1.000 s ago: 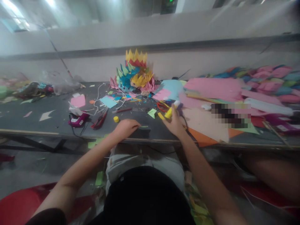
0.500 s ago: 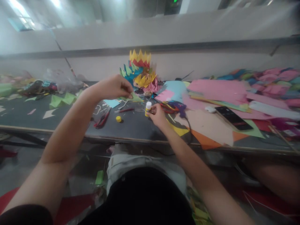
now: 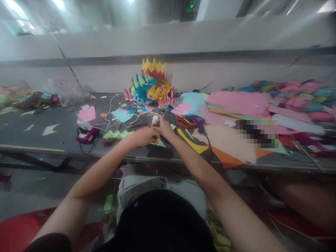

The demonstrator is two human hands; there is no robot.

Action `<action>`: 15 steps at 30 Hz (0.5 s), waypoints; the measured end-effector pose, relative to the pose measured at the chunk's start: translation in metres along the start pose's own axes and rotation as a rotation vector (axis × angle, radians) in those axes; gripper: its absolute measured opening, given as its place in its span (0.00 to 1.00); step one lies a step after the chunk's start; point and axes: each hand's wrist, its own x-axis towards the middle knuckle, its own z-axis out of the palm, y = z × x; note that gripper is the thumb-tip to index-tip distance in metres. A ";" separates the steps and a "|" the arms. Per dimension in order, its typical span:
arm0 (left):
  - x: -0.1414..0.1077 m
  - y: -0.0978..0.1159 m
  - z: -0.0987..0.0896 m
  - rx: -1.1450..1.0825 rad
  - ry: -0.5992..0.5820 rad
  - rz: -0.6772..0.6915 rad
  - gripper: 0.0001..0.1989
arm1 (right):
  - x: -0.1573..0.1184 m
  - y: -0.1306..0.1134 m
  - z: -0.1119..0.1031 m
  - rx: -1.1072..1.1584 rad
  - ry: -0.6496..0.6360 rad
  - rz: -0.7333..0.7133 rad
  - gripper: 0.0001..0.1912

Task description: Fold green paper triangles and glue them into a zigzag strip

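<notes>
Upright in my right hand (image 3: 165,127), a glue stick (image 3: 155,121) shows its white end above the fingers, with a little yellow below. Just to its left and nearer to me, my left hand (image 3: 147,136) is closed on a zigzag-edged green paper strip (image 3: 117,134). One end of the strip reaches out left along the table, and a green corner shows right of the fingers. The two hands touch or nearly touch. Red-handled pliers lie mostly hidden beneath the strip. The loose yellow cap is out of sight now.
Spiky paper crowns (image 3: 153,82) stand at the back. A purple glue gun (image 3: 88,134) lies left, with a corded tool (image 3: 195,122) right. Coloured paper sheets (image 3: 236,103) and a blurred-out object (image 3: 256,133) cover the right side. The table edge (image 3: 183,161) runs close to me.
My left hand came down towards me, bringing the green strip onto the table over the pliers and uncovering the purple glue gun. My right hand moved slightly left with the glue stick.
</notes>
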 end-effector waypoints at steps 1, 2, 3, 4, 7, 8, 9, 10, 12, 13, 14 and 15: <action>0.000 0.000 0.006 0.028 0.032 0.007 0.06 | 0.001 0.000 0.000 0.016 -0.009 0.000 0.35; 0.000 -0.001 0.013 0.060 0.074 0.008 0.06 | 0.002 0.000 0.001 0.029 -0.015 -0.003 0.35; 0.000 0.000 0.019 0.091 0.122 0.005 0.07 | 0.002 0.000 0.001 0.037 -0.021 -0.009 0.34; 0.000 0.000 0.026 0.112 0.169 -0.003 0.07 | 0.003 -0.001 0.001 0.038 -0.026 -0.016 0.33; -0.001 0.003 0.045 0.124 0.290 -0.044 0.10 | 0.003 -0.002 0.000 0.018 -0.032 -0.023 0.32; -0.002 0.004 0.051 0.118 0.323 -0.052 0.10 | 0.003 -0.003 0.000 0.012 -0.029 -0.016 0.31; -0.002 0.004 0.056 0.109 0.353 -0.055 0.11 | 0.003 -0.003 0.000 0.010 -0.028 -0.007 0.31; -0.002 0.004 0.061 0.096 0.382 -0.056 0.11 | 0.003 -0.004 0.000 0.009 -0.030 0.001 0.32; -0.003 0.002 0.068 0.070 0.429 -0.058 0.11 | 0.002 -0.004 -0.002 0.004 -0.054 0.007 0.34; -0.003 0.001 0.071 0.059 0.446 -0.061 0.11 | 0.002 -0.003 -0.004 -0.004 -0.073 0.004 0.36; -0.004 0.000 0.073 0.051 0.456 -0.063 0.11 | 0.002 -0.003 -0.008 -0.016 -0.092 -0.002 0.37; -0.004 -0.001 0.074 0.043 0.460 -0.063 0.10 | 0.002 -0.001 -0.014 -0.031 -0.104 -0.008 0.37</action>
